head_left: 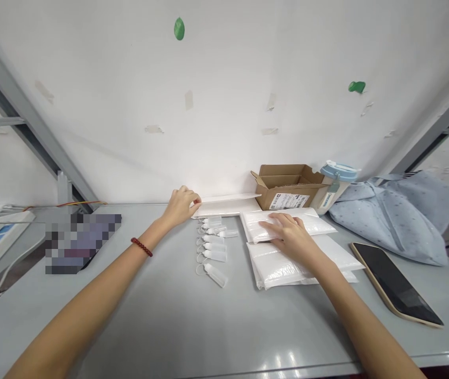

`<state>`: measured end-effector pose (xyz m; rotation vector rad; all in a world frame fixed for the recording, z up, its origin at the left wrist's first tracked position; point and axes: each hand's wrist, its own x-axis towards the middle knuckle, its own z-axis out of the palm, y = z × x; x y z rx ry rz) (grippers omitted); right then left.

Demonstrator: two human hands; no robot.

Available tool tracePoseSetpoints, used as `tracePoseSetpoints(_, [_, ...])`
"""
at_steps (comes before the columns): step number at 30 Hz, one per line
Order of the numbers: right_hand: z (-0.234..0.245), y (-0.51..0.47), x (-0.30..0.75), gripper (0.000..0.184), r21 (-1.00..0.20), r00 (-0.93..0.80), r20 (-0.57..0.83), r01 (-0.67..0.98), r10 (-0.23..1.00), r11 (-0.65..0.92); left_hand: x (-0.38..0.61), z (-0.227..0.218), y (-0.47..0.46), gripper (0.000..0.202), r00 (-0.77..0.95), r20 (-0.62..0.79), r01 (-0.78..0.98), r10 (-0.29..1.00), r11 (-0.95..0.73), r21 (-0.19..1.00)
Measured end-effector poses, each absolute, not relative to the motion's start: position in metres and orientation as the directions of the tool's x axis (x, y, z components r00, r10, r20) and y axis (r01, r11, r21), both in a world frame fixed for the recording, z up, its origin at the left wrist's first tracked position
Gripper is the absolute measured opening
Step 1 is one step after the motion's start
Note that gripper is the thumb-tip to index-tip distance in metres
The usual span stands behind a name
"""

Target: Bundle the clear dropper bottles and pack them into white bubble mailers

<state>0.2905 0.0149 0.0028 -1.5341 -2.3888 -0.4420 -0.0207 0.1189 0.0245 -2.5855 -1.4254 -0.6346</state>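
My left hand (pixel 182 203) is at the back of the table, thumb and fingertips pinched together at the left end of a flat white packet (pixel 228 206). The packet lies along the wall with its upper flap slightly raised. My right hand (pixel 290 232) rests with fingers apart on the top white bubble mailer (pixel 315 221) of a loose stack. More white bubble mailers (pixel 283 271) lie beneath, nearer to me. Between my hands, several small clear squeeze bottles (pixel 215 275) with white caps and thin loops lie in a column.
An open cardboard box (pixel 287 187) and a blue-lidded cup (pixel 337 181) stand at the back right, beside a pale blue cloth bag (pixel 393 216). A phone (pixel 398 284) lies at the right. At the left are a blurred-out item (pixel 84 242) and a white power strip (pixel 1 242).
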Motion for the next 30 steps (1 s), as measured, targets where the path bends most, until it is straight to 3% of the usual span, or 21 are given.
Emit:
tracePoseSetpoints(7, [0.002, 0.016, 0.292, 0.035, 0.073, -0.386, 0.352, 0.92, 0.853, 0.386, -0.041, 0.017, 0.073, 0.015, 0.475, 0.651, 0.817, 0.592, -0.571, -0.077])
tracePoseSetpoints(12, [0.001, 0.017, 0.296, 0.043, 0.026, -0.387, 0.424, 0.909, 0.819, 0.416, -0.052, 0.014, 0.044, 0.01, 0.469, 0.746, 0.82, 0.473, -0.548, -0.167])
tracePoseSetpoints(15, [0.004, 0.015, 0.292, 0.046, 0.039, -0.412, 0.567, 0.878, 0.713, 0.476, -0.049, 0.018, 0.034, 0.01, 0.466, 0.787, 0.816, 0.405, -0.54, -0.206])
tracePoseSetpoints(19, [0.014, 0.003, 0.274, 0.043, 0.132, -0.394, 0.797, 0.854, 0.459, 0.503, -0.034, 0.022, 0.023, 0.017, 0.498, 0.813, 0.781, 0.301, -0.563, -0.27])
tracePoseSetpoints(24, [0.023, -0.012, 0.251, 0.03, 0.325, -0.457, 0.845, 0.851, 0.278, 0.412, -0.016, 0.019, 0.01, 0.026, 0.531, 0.835, 0.73, 0.141, -0.577, -0.367])
tracePoseSetpoints(27, [0.021, -0.012, 0.25, 0.021, 0.353, -0.504, 0.814, 0.824, 0.289, 0.443, -0.012, 0.018, 0.008, 0.024, 0.5, 0.857, 0.735, 0.125, -0.584, -0.344])
tracePoseSetpoints(30, [0.019, -0.008, 0.254, 0.019, 0.333, -0.498, 0.811, 0.823, 0.306, 0.46, -0.011, 0.018, 0.007, 0.013, 0.382, 0.895, 0.768, 0.23, -0.618, -0.169])
